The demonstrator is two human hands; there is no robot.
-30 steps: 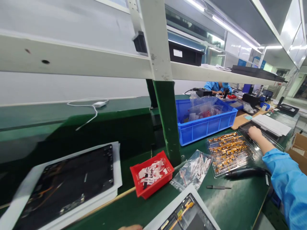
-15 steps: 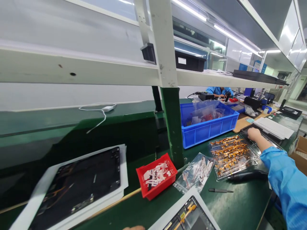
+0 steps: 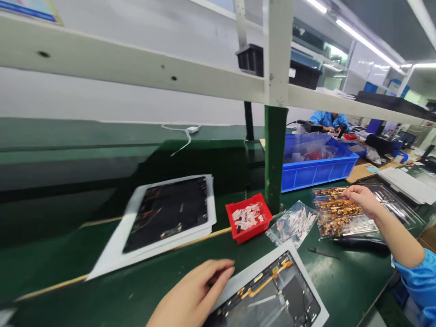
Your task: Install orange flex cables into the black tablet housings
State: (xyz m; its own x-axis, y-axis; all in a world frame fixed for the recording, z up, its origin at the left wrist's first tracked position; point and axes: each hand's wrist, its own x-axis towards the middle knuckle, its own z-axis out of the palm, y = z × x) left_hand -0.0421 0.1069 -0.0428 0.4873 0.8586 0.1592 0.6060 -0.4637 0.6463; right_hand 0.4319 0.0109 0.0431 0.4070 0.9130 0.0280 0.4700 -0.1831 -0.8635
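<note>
1. Left hand (image 3: 195, 293): fingers side by side, thumb slightly apart from index; over left edge of white sheet. Contact: can't tell.
2. Right hand (image 3: 363, 200): thumb and index bunched at the tips, over the orange strips; can't tell if clamped on one.
3. From left hand, 3 o'clock: open black rectangular device housing with orange ribbon (image 3: 262, 306), lying on the white sheet (image 3: 322, 318).
4. From right hand, 8 to 9 o'clock: clear plastic tray full of orange flex strips (image 3: 335, 213).
5. Same line, farther: clear zip bag of white slips (image 3: 294, 223).
6. 7 to 8 o'clock: slim dark tool (image 3: 323, 252).
7. 10 o'clock: blue plastic crate (image 3: 315, 176).
8. From left hand, 1 to 2 o'clock: red plastic bin of white pieces (image 3: 251, 236).
9. 11 o'clock: flat black panel (image 3: 170, 210) on white sheets.
</note>
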